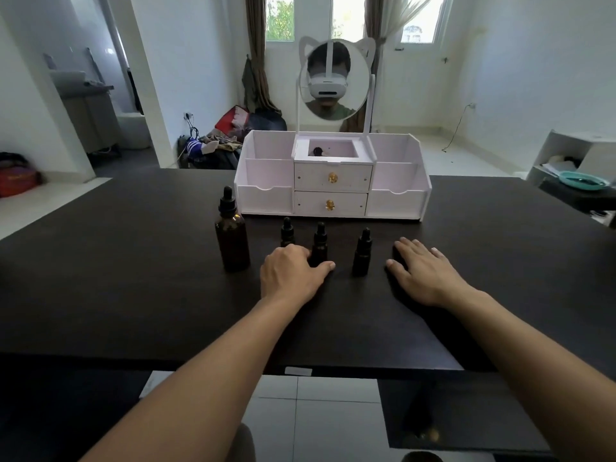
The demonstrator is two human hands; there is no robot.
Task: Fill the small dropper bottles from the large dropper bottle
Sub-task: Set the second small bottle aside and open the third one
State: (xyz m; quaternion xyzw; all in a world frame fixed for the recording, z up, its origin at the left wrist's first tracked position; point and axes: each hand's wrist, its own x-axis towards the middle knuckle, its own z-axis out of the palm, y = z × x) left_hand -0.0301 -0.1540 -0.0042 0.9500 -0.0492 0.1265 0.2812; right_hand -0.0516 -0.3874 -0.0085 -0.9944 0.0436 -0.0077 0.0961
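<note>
In front of the white organizer (pixel 333 181) stand one large bottle (pixel 232 241) and three small bottles (pixel 287 232) (pixel 320 244) (pixel 362 252). The organizer has two drawers (pixel 332 177) (pixel 330 204). Two hands (pixel 291 273) (pixel 421 271) lie nearer than the bottles.

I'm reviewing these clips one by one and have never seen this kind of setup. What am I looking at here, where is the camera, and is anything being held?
There is no machine: a person works with bare hands, and the single picture comes from a wide-angle camera worn on the head, looking forward and down. On the dark table stand one large dropper bottle and three small dropper bottles: left, middle and right, all capped. Behind them sits a white organizer with drawers and a round mirror, which reflects the headset. The left hand rests against the middle small bottle, thumb by its base; a firm grip is not clear. The right hand lies flat and open on the table, holding nothing.
</note>
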